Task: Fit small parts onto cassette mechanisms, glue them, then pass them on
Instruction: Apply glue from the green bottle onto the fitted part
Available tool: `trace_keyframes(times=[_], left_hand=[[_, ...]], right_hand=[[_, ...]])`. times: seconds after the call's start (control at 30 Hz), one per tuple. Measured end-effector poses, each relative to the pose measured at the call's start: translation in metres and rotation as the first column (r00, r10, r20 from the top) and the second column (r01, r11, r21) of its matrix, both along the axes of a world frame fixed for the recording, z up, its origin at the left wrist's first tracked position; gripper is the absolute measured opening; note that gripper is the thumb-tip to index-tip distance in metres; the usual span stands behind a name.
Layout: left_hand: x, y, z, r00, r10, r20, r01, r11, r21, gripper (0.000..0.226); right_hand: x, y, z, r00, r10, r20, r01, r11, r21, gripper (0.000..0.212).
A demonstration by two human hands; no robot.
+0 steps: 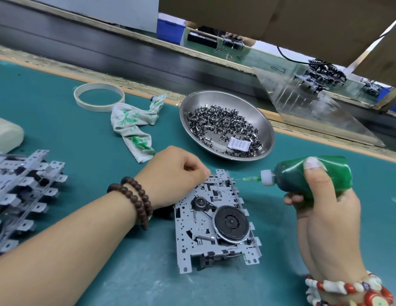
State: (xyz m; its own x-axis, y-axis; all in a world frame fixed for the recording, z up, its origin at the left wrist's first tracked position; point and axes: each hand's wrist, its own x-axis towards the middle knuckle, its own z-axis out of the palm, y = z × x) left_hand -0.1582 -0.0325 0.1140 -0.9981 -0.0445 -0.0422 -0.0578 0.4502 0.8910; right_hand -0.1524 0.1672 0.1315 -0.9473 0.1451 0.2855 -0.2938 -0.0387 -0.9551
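The cassette mechanism point(217, 219) lies flat on the green mat point(86, 133), between the two hands, with its black flywheel point(231, 224) and a small pulley point(200, 203) facing up. The left hand point(177, 173) rests on the mat at the upper left corner of the mechanism; its fingers are curled and the fingertips press on the top edge of the metal frame, but whether they pinch a small part there I cannot tell. The right hand point(320, 208) grips a green glue bottle point(307, 175), the thumb on top and the other fingers wrapped under it. The bottle lies almost level, and its thin needle tip point(241, 179) points left and reaches the upper right corner of the mechanism, just across from the left fingertips. Beyond both hands stands a steel bowl point(265, 127) with many small dark parts point(223, 124) and a white paper sachet point(238, 144) in it. To the left of the bowl, behind the left hand, lies a white rag point(133, 124) with green stains, and further back a ring of tape point(98, 97). Left of the left forearm is a stack of other mechanisms point(22, 191). A dark bead bracelet point(135, 199) is on the left wrist, a red and white bracelet point(351, 290) on the right wrist.
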Motion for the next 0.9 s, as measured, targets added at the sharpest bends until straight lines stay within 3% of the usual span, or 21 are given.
trace_keyframes(times=[0.23,0.43,0.53,0.77,0.9], left_hand=[[-0.001,0.004,-0.002,0.998,-0.002,-0.066,-0.003,0.997,-0.075,0.019],[-0.001,0.005,-0.003,0.998,-0.027,-0.057,0.021,0.995,-0.094,0.016],[-0.001,0.005,-0.001,0.998,-0.034,-0.046,0.030,0.996,-0.089,0.016],[-0.001,0.004,0.001,0.998,-0.043,-0.034,0.039,0.995,-0.095,0.021],[-0.001,0.003,0.001,0.998,-0.049,-0.036,0.045,0.994,-0.104,0.023]], right_hand=[[0.006,-0.009,0.000,0.987,0.144,0.074,-0.133,0.982,-0.133,0.012],[0.007,-0.012,-0.005,0.964,0.240,0.116,-0.234,0.970,-0.058,0.018],[0.007,-0.012,-0.004,0.959,0.246,0.141,-0.244,0.969,-0.037,0.035],[0.010,-0.015,-0.004,0.941,0.305,0.148,-0.301,0.952,-0.045,0.020],[0.011,-0.016,-0.006,0.939,0.302,0.164,-0.308,0.951,0.012,0.042]])
